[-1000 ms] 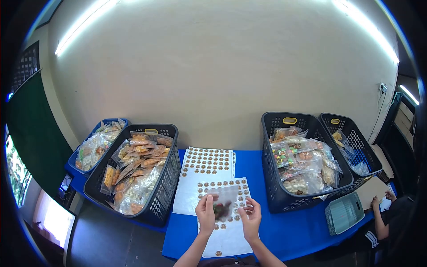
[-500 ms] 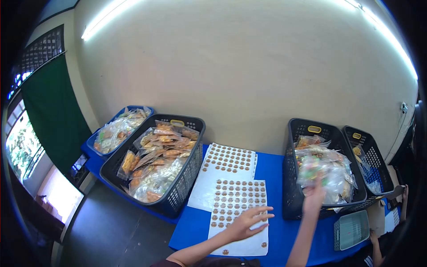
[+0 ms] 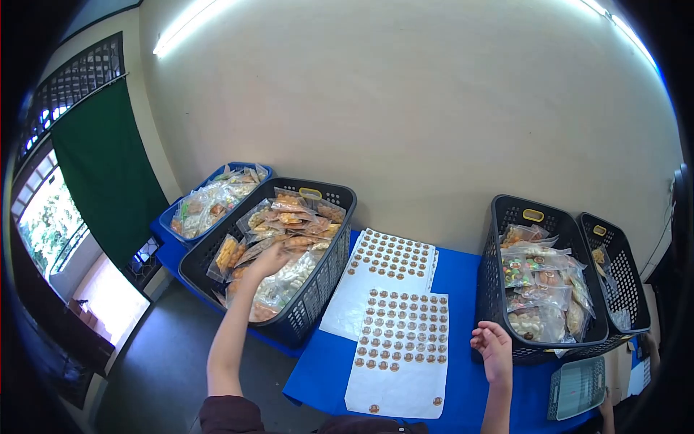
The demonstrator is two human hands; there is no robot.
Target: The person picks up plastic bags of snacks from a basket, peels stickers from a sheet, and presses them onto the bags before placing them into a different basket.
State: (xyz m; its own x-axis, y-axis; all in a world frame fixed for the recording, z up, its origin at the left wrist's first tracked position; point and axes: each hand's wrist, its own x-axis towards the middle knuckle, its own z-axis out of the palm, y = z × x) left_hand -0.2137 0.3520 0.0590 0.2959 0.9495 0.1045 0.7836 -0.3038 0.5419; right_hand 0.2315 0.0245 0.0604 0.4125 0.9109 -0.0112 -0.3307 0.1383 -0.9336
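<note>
Left hand (image 3: 271, 261) down in the left black perforated basket (image 3: 307, 312), at the clear snack packets (image 3: 293, 278); can't tell if it's gripping one. Right hand (image 3: 494, 349) released, fingers loosely bent, beside the right black perforated basket (image 3: 489, 289) (also loaded with bagged snacks (image 3: 542, 278)). Round-sticker sheets (image 3: 397, 390) flat on blue tablecloth (image 3: 460, 289), between the two baskets.

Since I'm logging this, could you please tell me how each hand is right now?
Left hand: over the bags; grip cannot be told.
Right hand: loosely open, fingers curled, nothing seen in it.
</note>
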